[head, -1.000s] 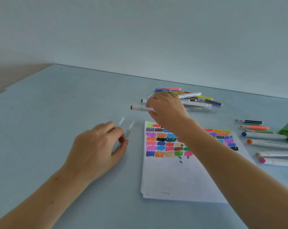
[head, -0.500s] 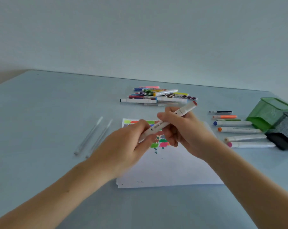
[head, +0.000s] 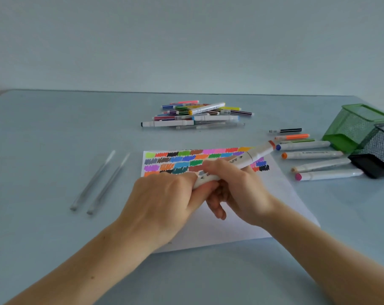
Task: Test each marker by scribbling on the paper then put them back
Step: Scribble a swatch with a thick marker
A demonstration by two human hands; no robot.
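A white marker with a red-brown end cap point(head: 256, 154) lies slanted across both my hands above the paper point(head: 281, 194). My left hand point(head: 164, 199) grips its near end and my right hand point(head: 237, 188) holds its middle. The sheet carries rows of colour scribbles along its far part. A pile of markers point(head: 199, 114) lies behind the paper. Several more markers point(head: 312, 155) lie in a row to its right.
A green mesh holder point(head: 358, 126) and a black mesh holder point(head: 382, 148) lie tipped at the right edge of the table. Two clear pens point(head: 100, 181) rest left of the paper. The wall stands behind the table's far edge.
My right hand took the white marker from beside the pile and brought it over the paper. My left hand left the clear pens and closed on the marker's near end.
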